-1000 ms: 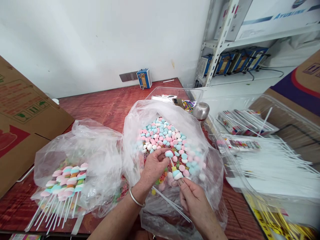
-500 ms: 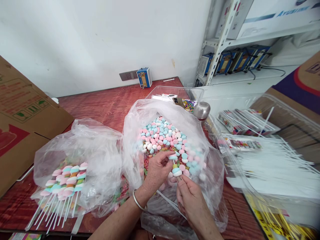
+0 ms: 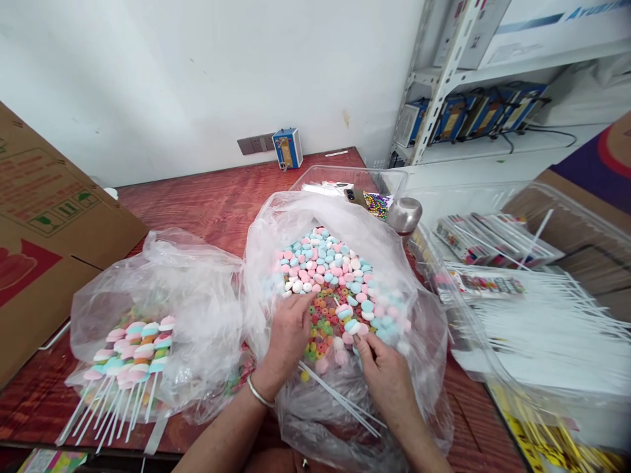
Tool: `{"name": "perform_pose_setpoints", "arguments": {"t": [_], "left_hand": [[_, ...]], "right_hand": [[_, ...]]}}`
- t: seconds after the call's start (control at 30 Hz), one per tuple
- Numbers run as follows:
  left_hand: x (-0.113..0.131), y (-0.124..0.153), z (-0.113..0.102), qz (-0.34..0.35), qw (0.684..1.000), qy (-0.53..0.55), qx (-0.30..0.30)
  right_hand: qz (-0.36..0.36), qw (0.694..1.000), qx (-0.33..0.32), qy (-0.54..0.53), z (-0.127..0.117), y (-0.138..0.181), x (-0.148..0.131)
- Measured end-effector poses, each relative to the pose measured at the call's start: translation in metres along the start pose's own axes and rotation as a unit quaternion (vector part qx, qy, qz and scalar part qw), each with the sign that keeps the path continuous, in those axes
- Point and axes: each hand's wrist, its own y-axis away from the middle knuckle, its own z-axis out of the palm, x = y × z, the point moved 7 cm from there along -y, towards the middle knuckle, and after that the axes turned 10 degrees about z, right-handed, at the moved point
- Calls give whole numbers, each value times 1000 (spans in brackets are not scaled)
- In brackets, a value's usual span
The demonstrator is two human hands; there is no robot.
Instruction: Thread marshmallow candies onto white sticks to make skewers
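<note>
A big clear plastic bag (image 3: 276, 230) lies open in front of me, full of pink, blue and white candies (image 3: 323, 259) and coloured ring candies (image 3: 325, 309). My left hand (image 3: 286, 338), with a metal bangle on the wrist, has its fingers held together and their tips dipped into the ring candies. What they pinch is hidden. My right hand (image 3: 384, 371) is closed on a thin white stick that carries two blue-and-white candies, a candy skewer (image 3: 348, 318), held just above the heap. Loose white sticks (image 3: 340, 401) lie in the bag between my wrists.
A second clear bag (image 3: 197, 295) on the left holds several finished skewers (image 3: 133, 355). A cardboard box (image 3: 44, 243) stands at the far left. A clear bin of white sticks (image 3: 537, 315) sits on the right, behind it a metal shelf (image 3: 434, 79). A metal cup (image 3: 404, 215) stands behind the bag.
My left hand pushed a blue candy down the stick, let go and dropped into the ring candies. The right hand lowered the skewer toward the heap.
</note>
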Motion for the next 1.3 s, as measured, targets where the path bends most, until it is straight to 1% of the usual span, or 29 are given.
{"name": "perform_pose_setpoints", "arguments": {"t": [0.03,0.1,0.2,0.27,0.37,0.43,0.5,0.6,0.73,0.83,0.97,1.03,1.07,1.13,1.17,1.2,1.23,1.27,1.3], "left_hand": [[-5,-6,-1,11,999,-50,-12],[-10,-19,5,37,990,-126,-59],[-13,-30,20,60,974,-181,-122],[-12,-33,25,61,969,-199,-131],[-7,-33,24,58,974,-191,-108],[-5,-32,19,36,983,-153,-91],[-5,-31,15,-2,992,-97,-83],[-4,-30,12,-47,996,0,-79],[-5,-29,14,-93,987,116,-61],[-9,-27,20,-119,978,158,-65],[-10,-23,28,-137,966,209,-70],[-9,-19,34,-155,951,257,-68],[-9,-16,38,-175,938,290,-74],[-9,-8,47,-231,897,366,-87],[-10,-5,50,-257,877,398,-84],[-11,-4,50,-274,864,417,-74],[-12,-5,48,-277,863,417,-61],[-13,-8,45,-265,879,393,-47],[-13,-13,40,-236,908,345,-39]], "right_hand": [[-5,1000,5,30,-2,-1,-1],[-18,995,13,93,-6,-2,-5],[-26,984,15,174,-7,-3,-12],[-23,978,6,208,-4,-3,-15],[-26,973,1,229,-1,-2,-19],[-34,972,6,231,0,-1,-21],[-39,972,12,230,1,-1,-23],[-38,973,13,228,1,-2,-23],[-43,973,13,226,0,-2,-23],[-43,973,10,227,-2,0,-23],[-20,972,-8,235,-1,1,-23],[-15,973,-9,230,0,1,-22],[-15,975,-4,223,0,0,-21],[-22,980,11,195,-1,-2,-19],[-26,984,18,176,-1,-2,-16],[-29,987,23,157,-2,-3,-14],[-30,990,25,139,-3,-4,-11],[-30,991,25,124,-4,-4,-8],[-30,993,23,113,-4,-4,-6]]}}
